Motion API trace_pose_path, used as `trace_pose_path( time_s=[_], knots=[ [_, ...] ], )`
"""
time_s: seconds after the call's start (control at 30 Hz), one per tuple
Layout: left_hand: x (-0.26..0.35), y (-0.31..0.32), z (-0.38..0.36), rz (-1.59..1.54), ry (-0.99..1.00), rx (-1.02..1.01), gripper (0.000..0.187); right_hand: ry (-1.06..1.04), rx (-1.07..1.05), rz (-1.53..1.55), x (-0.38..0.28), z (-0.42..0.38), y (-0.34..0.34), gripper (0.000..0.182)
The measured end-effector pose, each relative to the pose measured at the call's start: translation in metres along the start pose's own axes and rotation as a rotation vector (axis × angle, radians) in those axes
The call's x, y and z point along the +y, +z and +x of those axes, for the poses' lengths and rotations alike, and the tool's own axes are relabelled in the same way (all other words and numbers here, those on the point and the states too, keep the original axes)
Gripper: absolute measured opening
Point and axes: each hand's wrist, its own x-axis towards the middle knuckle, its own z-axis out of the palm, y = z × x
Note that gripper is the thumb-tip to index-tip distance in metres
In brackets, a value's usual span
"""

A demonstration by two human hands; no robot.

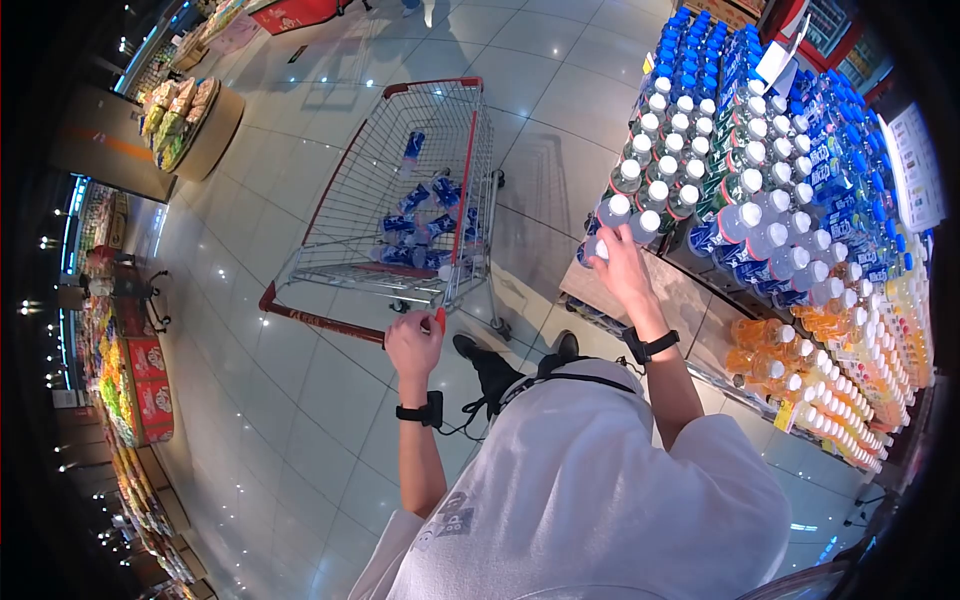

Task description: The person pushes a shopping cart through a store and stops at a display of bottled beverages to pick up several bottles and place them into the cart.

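Note:
My left hand (413, 343) is wrapped round the end of the red handle (325, 324) of a wire shopping cart (432, 82). Inside the cart lie several bottles (413, 146) with blue labels, loosely heaped toward the handle end. Over to the right, my right hand (625, 268) has its fingers closed round the top of a white-capped bottle (600, 249) at the front corner of a drinks display. Much of that bottle is hidden by the fingers. Similar clear bottles (614, 209) with white caps stand right beside it.
Rows of green-labelled, blue-capped and orange drinks (765, 335) fill the display on my right. A price sign (780, 65) sticks up among them. Across the tiled floor (270, 400), left, are a round stand of bagged goods (205, 130) and shelves (130, 400).

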Motion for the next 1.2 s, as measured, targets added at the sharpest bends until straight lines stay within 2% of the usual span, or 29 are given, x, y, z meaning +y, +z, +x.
trace_pose_path(
  time_s=[0.07,0.13,0.33,0.4,0.53,0.67,0.8,0.87,0.97,1.0,1.07,1.2],
  knots=[
    [-0.002,0.001,-0.001,0.012,0.013,0.009,0.01,-0.006,0.039,0.001,0.0,-0.007,-0.001,0.048],
    [-0.005,0.003,-0.001,0.012,0.017,0.005,0.009,0.153,-0.052,-0.034,-0.015,-0.012,-0.017,0.046],
    [-0.003,0.003,-0.001,0.005,-0.003,-0.008,0.009,0.071,0.024,-0.035,0.006,-0.024,-0.011,0.048],
    [-0.003,0.002,-0.001,0.003,-0.014,-0.01,0.009,0.075,-0.014,-0.065,0.004,-0.026,-0.012,0.047],
    [-0.001,0.001,-0.001,-0.026,-0.019,-0.003,0.012,0.108,-0.17,-0.183,-0.026,-0.024,-0.034,0.046],
    [0.002,-0.001,-0.001,-0.045,-0.052,-0.024,0.015,0.105,-0.202,-0.209,-0.063,-0.013,-0.04,0.043],
    [0.0,0.002,-0.002,-0.056,-0.071,0.0,0.014,-0.066,-0.199,-0.057,-0.095,0.001,-0.029,0.043],
    [0.001,0.0,-0.002,-0.079,-0.069,-0.01,0.013,-0.074,-0.236,-0.019,-0.124,0.007,-0.028,0.042],
    [-0.001,0.002,-0.002,-0.074,-0.066,-0.004,0.012,-0.345,-0.067,0.13,-0.163,0.022,-0.021,0.039],
    [0.0,0.002,-0.003,-0.071,-0.072,-0.001,0.012,-0.35,-0.071,0.134,-0.174,0.027,-0.017,0.039],
    [0.001,0.0,-0.002,-0.069,-0.078,-0.012,0.013,-0.472,0.088,0.293,-0.196,0.039,-0.007,0.04],
    [0.003,0.0,-0.002,-0.063,-0.061,0.044,0.01,-0.607,0.183,0.427,-0.222,0.054,0.027,0.041]
  ],
)
